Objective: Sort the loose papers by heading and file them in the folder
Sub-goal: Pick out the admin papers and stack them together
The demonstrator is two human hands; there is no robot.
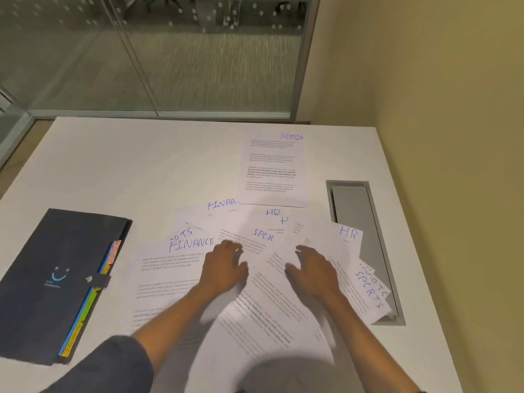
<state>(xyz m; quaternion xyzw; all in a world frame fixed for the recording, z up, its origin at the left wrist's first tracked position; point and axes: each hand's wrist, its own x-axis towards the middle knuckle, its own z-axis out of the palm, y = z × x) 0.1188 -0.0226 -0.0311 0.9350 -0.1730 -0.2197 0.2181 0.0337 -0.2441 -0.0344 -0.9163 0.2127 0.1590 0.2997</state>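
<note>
On desk centre, L hand [225, 265] & R hand [313, 266] press flat, fingers spread, grasping nothing, on loose papers [255, 307]. Folder [48, 279] closed at 9 o'clock; ADMIN sheet [272, 168] apart at 12.

White bench [119, 165], matte top, sits in a room corner. Right side runs close along a plain yellowish wall [425, 80]. Far edge faces a glass partition [170, 52] in a grey metal frame [307, 66], one vertical mullion [133, 58] splitting the panes, rows of pale frosted dots across the upper glass. Through the glass: grey-green striped carpet [212, 75], furniture legs at the top, blurred. Rectangular cable cutout [360, 222] with grey metal rim recessed into the bench near its right edge. Brown floor strip [25, 148] visible far left. Light warm, overhead, soft dark shadow on the bench at the near edge.
</note>
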